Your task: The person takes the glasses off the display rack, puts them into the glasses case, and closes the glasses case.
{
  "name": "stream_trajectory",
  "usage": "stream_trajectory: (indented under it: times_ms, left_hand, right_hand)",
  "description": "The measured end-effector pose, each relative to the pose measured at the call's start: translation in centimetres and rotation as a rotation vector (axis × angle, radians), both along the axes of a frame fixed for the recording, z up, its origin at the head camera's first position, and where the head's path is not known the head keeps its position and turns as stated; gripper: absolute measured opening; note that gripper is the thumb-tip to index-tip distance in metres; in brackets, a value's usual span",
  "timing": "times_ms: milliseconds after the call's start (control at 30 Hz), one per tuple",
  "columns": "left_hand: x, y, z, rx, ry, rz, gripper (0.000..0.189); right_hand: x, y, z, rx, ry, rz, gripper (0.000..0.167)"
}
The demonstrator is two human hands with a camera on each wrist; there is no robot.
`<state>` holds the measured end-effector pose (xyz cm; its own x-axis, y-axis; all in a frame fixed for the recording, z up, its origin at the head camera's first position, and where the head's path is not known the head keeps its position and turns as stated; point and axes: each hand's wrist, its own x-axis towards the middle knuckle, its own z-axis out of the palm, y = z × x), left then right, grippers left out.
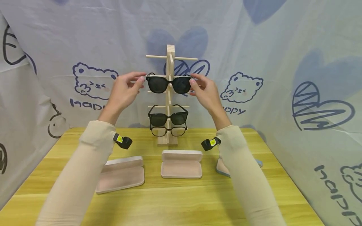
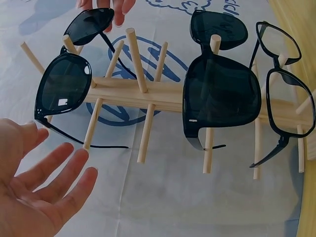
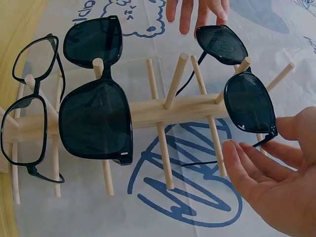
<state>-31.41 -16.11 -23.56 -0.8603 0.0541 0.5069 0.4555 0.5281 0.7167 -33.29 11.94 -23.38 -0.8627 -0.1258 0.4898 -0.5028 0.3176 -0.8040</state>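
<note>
Black sunglasses (image 1: 156, 84) sit level at an upper peg of a wooden glasses rack (image 1: 170, 50). My left hand (image 1: 124, 89) pinches their left end near the hinge with thumb and forefinger, the other fingers spread. At the opposite end my right hand (image 1: 205, 91) holds the hinge corner, its thumb in front and a finger behind the temple arm (image 3: 264, 140). Lower on the rack hang a second pair of black sunglasses (image 2: 222, 91) and, just beneath, clear eyeglasses (image 3: 23, 133) with a thin black frame.
Three glasses cases lie opened on the wooden table (image 1: 181, 204): a pale one (image 1: 121, 180) at left, a smaller one (image 1: 181, 169) in the middle, and a blue-edged case (image 1: 223, 168) partly under my right sleeve. A printed cloth (image 1: 271, 40) hangs behind.
</note>
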Motion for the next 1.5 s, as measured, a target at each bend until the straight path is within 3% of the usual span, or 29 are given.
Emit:
stream_trajectory:
  times_ms: [200, 667, 1000, 1233, 1500]
  left_hand:
    - [-0.1, 0.3, 0.1, 0.014, 0.003, -0.012, 0.037]
    - [0.0, 0.9, 0.5, 0.028, 0.039, 0.033, 0.032]
    - [1.1, 0.9, 1.0, 0.091, 0.076, -0.005, 0.029]
    - [1.9, 0.8, 1.1, 0.127, 0.104, -0.041, 0.029]
    - [2.9, 0.4, 1.0, 0.159, 0.149, -0.064, 0.027]
  right_hand:
    - [-0.1, -0.2, 0.0, -0.007, 0.012, -0.022, 0.04]
    - [0.2, -0.3, 0.4, -0.064, 0.009, -0.033, 0.036]
    - [0.9, -0.2, 0.5, -0.087, 0.065, 0.01, 0.036]
    - [1.7, -0.2, 0.6, -0.08, 0.095, -0.005, 0.034]
    - [2.8, -0.5, 0.9, -0.132, 0.128, 0.061, 0.032]
